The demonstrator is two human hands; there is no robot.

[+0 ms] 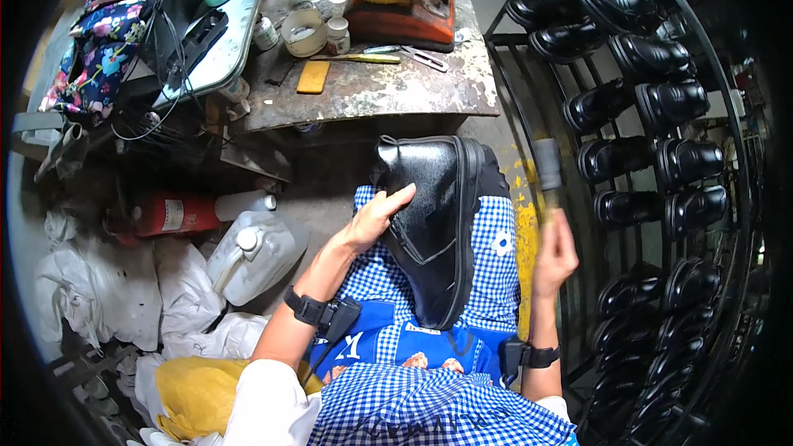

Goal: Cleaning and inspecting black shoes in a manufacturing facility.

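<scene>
A black ankle boot (428, 215) lies on its side across my lap, its dark sole edge facing right. My left hand (376, 219) grips the boot from the left, with the thumb lying over the upper. Off to the right of the boot, my right hand (557, 256) is closed round the yellowish handle of a short tool with a grey, cylinder-like head (547, 163). Motion smears the tool, so its exact kind does not show. It is apart from the boot. Under the boot is a blue-and-white checked apron (491, 281).
A worn bench (462, 87) ahead carries an orange machine (405, 21), a yellow block (313, 77), jars and small tools. At right, a metal rack (529, 116) holds several black shoes (615, 161). A plastic jug (256, 256), red cylinder (175, 213) and sacks (107, 289) crowd the left.
</scene>
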